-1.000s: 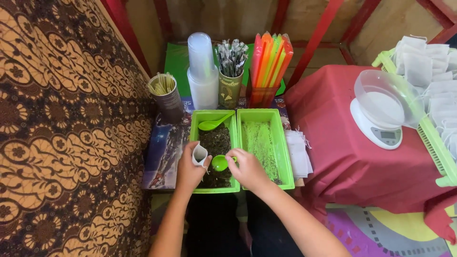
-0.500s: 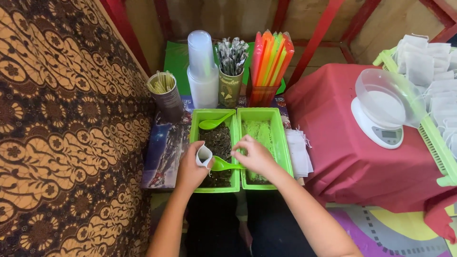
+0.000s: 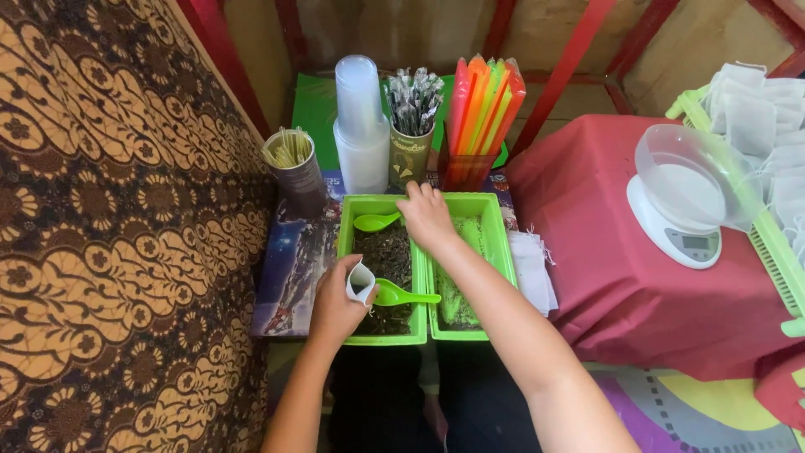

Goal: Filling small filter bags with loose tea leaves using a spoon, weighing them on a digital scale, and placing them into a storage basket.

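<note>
Printed board (image 3: 289,277) carries two green trays (image 3: 345,252), cups (image 3: 360,159)

The right hand (image 3: 428,216) covers the handle end of the far green plastic spoon (image 3: 375,221), so its grip cannot be told. The left hand (image 3: 335,306) wraps around most of the small white paper bag (image 3: 360,282). The stack of white bags (image 3: 767,126) on the far right is cut off by the edge. Both arms leave the picture at the near edge.
</note>
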